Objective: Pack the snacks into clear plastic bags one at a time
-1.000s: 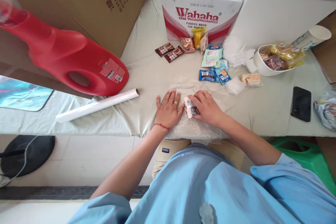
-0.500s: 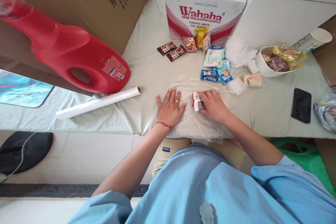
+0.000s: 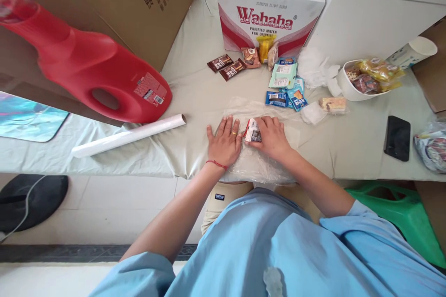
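My left hand (image 3: 224,141) lies flat with fingers spread on the left part of a sheet of clear plastic film (image 3: 258,164). To its right, my right hand (image 3: 273,135) has its fingers closed round a small snack packet (image 3: 252,131), white with red and dark print, resting on the film. Part of the packet is hidden under my fingers. Beyond the hands lie a dark blue packet (image 3: 277,98), light blue packets (image 3: 297,97) and a pale green packet (image 3: 283,75). Two brown cocoa packets (image 3: 232,69) sit further left.
A white roll (image 3: 130,136) and a big red bottle (image 3: 104,74) stand left, by a brown carton (image 3: 139,14). The Wahaba-style printed water box (image 3: 272,14) is at the back. Right are a white bowl (image 3: 350,90) of snacks, a paper cup (image 3: 413,52) and a black phone (image 3: 397,138).
My right hand has slid left with the snack packet, bringing it close to my left hand. The left hand stays flat in nearly the same place.
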### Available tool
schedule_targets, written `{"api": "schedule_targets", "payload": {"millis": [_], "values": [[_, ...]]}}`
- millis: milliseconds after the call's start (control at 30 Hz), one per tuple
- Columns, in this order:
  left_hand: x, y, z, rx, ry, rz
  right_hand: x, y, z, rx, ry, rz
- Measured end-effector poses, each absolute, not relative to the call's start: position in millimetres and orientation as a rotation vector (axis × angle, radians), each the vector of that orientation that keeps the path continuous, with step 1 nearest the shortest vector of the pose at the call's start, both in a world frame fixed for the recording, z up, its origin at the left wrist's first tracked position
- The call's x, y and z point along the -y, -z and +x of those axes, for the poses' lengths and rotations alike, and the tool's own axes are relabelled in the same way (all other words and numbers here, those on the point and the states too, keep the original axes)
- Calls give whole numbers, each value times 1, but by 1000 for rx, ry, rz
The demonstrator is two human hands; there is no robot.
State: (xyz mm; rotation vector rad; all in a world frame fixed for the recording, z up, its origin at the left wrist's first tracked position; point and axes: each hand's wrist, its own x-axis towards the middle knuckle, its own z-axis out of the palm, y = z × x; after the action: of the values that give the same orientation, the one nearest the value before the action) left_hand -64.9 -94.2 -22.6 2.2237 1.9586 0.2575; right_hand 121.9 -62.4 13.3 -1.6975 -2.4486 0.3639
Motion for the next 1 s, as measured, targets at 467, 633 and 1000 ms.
{"api": "schedule_targets", "payload": {"millis": [467, 633, 1000], "values": [[97, 21, -63, -1964, -250, 2184, 69, -12, 103, 2459, -320, -1657], [97, 20, -62, -1972, -265, 2156, 70, -13, 129, 2597, -326, -1579], [97, 21, -61, -1990, -279, 2164, 76, -23, 121, 2603, -407, -1588]]}}
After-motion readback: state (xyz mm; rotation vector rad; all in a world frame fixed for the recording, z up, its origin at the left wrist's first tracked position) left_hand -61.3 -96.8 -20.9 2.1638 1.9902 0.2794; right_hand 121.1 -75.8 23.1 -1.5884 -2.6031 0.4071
